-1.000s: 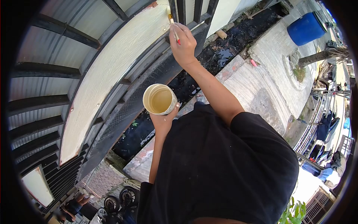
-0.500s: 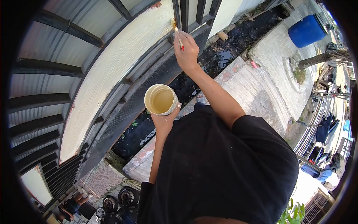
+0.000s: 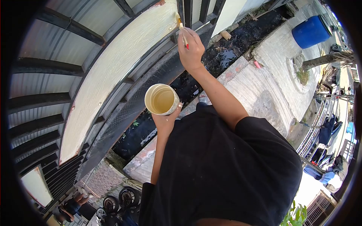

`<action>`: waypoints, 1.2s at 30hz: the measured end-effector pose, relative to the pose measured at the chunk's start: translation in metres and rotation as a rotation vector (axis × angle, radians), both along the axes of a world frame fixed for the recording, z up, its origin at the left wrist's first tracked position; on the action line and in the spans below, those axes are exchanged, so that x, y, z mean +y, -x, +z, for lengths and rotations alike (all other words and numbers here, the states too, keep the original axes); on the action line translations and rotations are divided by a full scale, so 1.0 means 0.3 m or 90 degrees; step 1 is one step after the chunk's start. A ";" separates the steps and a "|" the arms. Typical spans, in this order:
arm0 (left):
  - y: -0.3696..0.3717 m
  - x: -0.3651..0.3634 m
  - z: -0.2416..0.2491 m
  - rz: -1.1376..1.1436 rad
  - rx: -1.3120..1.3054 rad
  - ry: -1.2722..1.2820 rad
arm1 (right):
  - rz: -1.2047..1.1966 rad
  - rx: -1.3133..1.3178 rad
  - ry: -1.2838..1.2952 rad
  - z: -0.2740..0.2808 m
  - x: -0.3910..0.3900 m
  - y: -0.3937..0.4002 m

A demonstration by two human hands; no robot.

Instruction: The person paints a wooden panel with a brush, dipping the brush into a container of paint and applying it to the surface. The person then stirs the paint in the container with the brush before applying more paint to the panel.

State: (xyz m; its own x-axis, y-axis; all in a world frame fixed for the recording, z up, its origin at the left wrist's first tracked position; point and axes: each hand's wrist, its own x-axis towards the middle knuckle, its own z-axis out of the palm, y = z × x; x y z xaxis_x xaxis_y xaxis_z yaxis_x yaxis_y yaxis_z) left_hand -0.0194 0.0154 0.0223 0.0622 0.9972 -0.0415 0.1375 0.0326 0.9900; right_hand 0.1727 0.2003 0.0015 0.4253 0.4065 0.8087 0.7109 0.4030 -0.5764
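Note:
My right hand (image 3: 191, 49) grips a paintbrush (image 3: 181, 26) with a pale handle and a red end. Its bristles touch the right end of a long cream panel (image 3: 120, 64), close to a dark metal bar. In my left hand (image 3: 166, 119) is a paint bucket (image 3: 150, 98), small and whitish, tilted so that its inside shows. Yellowish cream paint (image 3: 163, 101) lies in it. The fingers of my left hand are mostly hidden behind the bucket; the thumb shows at its right side.
Dark metal bars (image 3: 45, 67) surround the panel. Below runs a ditch of dark water (image 3: 132, 139), edged by a concrete walkway (image 3: 271, 86). A blue barrel (image 3: 311, 32) stands at upper right. Motorcycles (image 3: 120, 203) and another person (image 3: 71, 209) are at lower left.
My right hand and the paintbrush have shifted slightly right and down along the panel's end. The bucket in my left hand has moved very slightly left.

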 end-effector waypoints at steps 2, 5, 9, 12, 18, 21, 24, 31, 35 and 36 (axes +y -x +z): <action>-0.002 0.003 0.000 0.001 -0.002 0.011 | -0.011 -0.003 -0.013 -0.004 0.016 0.005; -0.004 0.007 -0.002 0.005 0.001 -0.005 | 0.007 0.007 0.027 -0.062 0.014 0.016; 0.006 0.010 -0.012 0.004 0.007 -0.001 | 0.007 0.041 0.042 -0.054 -0.003 0.008; 0.007 0.007 -0.019 -0.005 0.008 0.004 | -0.010 0.016 0.020 -0.059 0.012 0.005; 0.002 0.016 -0.005 0.001 0.007 -0.005 | 0.012 0.046 0.055 -0.072 -0.004 0.013; 0.006 0.009 -0.004 -0.005 0.016 0.004 | 0.002 0.035 0.035 -0.064 0.005 0.012; 0.000 0.013 -0.002 -0.005 0.002 0.002 | 0.002 0.057 0.063 -0.063 -0.004 0.013; 0.021 0.015 -0.024 -0.011 0.017 0.004 | -0.015 0.395 0.181 -0.060 -0.057 0.001; 0.022 0.016 -0.005 -0.019 0.017 0.020 | -0.054 0.411 0.216 -0.044 -0.026 0.008; 0.020 0.016 -0.003 -0.016 0.014 0.020 | -0.056 0.413 0.216 -0.057 -0.014 0.011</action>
